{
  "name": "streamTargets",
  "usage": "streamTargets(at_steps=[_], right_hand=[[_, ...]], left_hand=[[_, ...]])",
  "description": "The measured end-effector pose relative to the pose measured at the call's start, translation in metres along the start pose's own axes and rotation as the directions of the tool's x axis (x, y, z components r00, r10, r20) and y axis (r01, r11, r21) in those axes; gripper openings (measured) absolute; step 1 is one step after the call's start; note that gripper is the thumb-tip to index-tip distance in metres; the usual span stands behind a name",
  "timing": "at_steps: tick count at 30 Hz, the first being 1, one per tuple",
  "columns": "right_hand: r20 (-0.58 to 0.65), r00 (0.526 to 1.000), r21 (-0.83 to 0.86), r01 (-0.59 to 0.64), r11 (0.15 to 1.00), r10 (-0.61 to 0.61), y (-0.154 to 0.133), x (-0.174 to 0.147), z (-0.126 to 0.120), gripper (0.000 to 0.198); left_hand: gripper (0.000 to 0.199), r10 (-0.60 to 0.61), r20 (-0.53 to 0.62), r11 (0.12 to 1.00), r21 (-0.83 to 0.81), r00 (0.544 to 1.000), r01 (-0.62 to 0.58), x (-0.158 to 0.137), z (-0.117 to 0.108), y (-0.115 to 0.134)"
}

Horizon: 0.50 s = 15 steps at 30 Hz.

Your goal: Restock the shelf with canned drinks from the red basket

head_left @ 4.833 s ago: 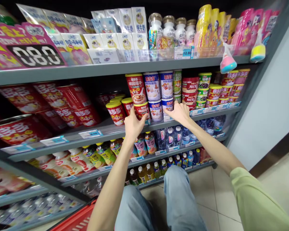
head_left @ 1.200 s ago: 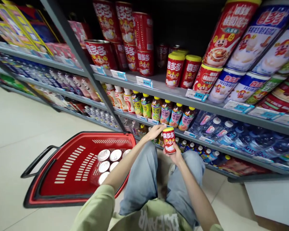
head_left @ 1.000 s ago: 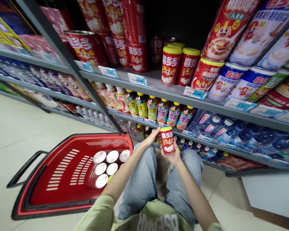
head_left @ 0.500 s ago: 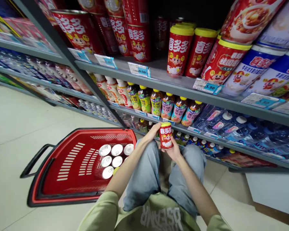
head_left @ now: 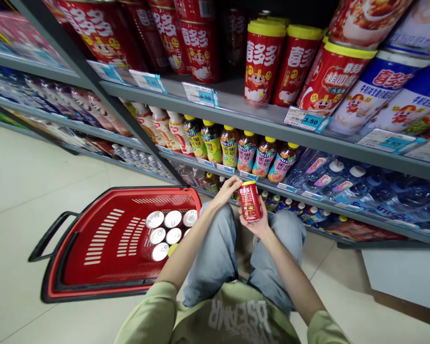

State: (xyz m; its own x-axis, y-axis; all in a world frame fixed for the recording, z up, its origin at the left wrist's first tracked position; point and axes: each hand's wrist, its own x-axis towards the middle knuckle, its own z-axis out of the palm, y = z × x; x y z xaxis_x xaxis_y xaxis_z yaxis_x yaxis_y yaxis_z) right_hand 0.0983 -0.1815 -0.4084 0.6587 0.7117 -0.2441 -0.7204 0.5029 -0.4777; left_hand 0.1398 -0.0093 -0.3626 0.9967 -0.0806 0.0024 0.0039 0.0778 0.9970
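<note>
Between the person's denim-clad knees (head_left: 215, 248), a small red cylindrical can with a yellow lid (head_left: 250, 203) was gripped in the right hand (head_left: 257, 222), whose fingers wrapped round its lower half. White characters reading 喜多多 ran near the top of the side in view; the lines of fine print below were too small to make out. The left hand (head_left: 229, 190) was raised to the lid's left edge, fingers bent and together; whether its fingertips touched the can could not be told.

On the floor to the left stood a red plastic basket with black trim (head_left: 78, 265). Toward its right edge sat a cluster of round cans with silver pull-tab tops (head_left: 157, 235), and a yellow round lid (head_left: 172, 249) showed beside them, partly behind the left forearm.

Above, along the front edge of a grey metal shelf (head_left: 257, 120), stood tall red cans with yellow lids (head_left: 263, 67), also marked 喜多多. A wider red can with a yellow rim (head_left: 338, 79) read 桂圆, and a white-and-blue can (head_left: 375, 98) carried 喜多多 in red. White-and-blue paper price tags (head_left: 200, 94) on that edge showed 4.00 and 3.50. One tier down, yellow-capped plastic tea bottles (head_left: 229, 145) bore the Nestea name. Pale block letters crossed the green top (head_left: 236, 317), upside down.
</note>
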Motion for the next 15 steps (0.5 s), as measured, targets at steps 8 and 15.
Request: streamTargets(at_steps=[8,15], right_hand=[[-0.252,0.873,-0.354,0.320,0.879,-0.419,0.011,0.009,-0.005,0.054],[0.045,0.429,-0.982,0.185,0.039,-0.902,0.012,0.003,0.000,0.067]], left_hand=[[0.063,0.037,0.008,0.999,-0.034,0.999,-0.036,-0.002,0.000,0.002],[0.070,0.162,0.021,0.987,0.011,0.987,-0.162,-0.003,-0.001,-0.001]])
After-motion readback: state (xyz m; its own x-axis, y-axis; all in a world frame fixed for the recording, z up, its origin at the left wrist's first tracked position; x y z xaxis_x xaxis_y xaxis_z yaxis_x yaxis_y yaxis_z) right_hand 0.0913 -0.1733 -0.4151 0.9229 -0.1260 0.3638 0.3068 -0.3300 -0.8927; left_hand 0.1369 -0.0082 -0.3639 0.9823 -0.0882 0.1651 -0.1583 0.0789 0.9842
